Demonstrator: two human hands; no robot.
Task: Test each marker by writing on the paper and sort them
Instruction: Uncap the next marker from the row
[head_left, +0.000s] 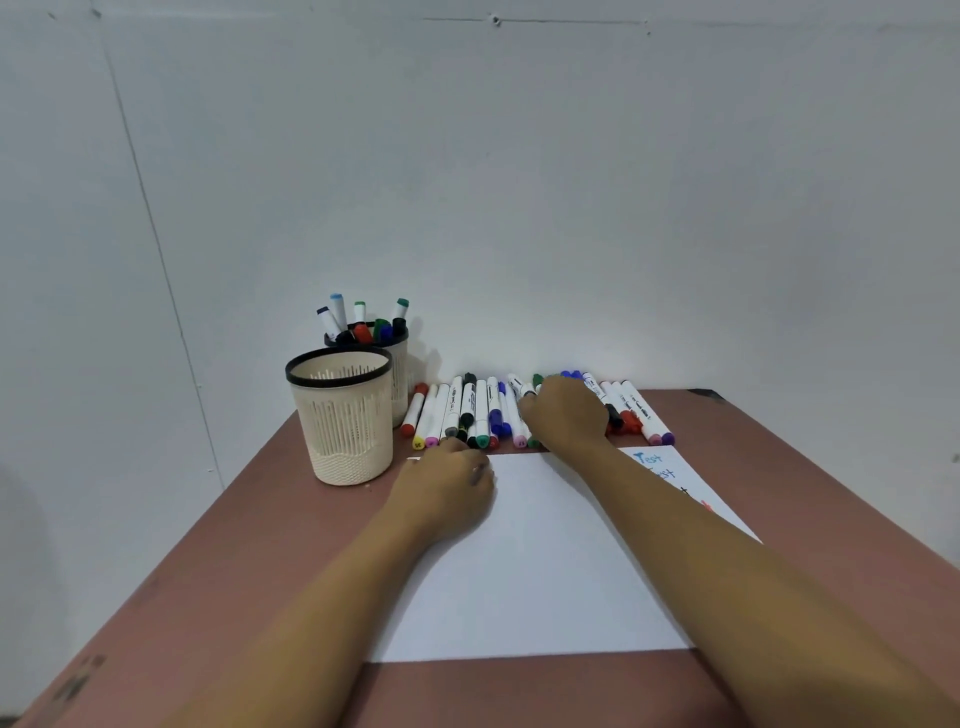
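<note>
Closest to us we saw a brown table (208, 571) with a big white paper (545, 571) lying flat on it. Two bare arms reached out over the paper, away from us.

The left hand (447, 488) sat on the far left corner of the paper. Its fingers were curled under, and we could not tell if they held anything. It had a small dark smudge on its back.

On the far right corner of the paper we saw blue words (649, 458) that said "Test", with more marks just under them.

The right hand (563, 415) lay past the far edge of the paper, on top of the markers (467, 410). Its fingers pointed down among them and were hidden, so we could not tell if it had hold of one.

The markers lay side by side in a long row along the far edge of the paper. They were white with caps of many colours.

Left of the row stood a cream front cup (345, 421) with a black rim. Just behind it stood a back cup (400, 374) with more pens (363, 322) standing up in it.

Behind it all was a white wall (519, 182).
</note>
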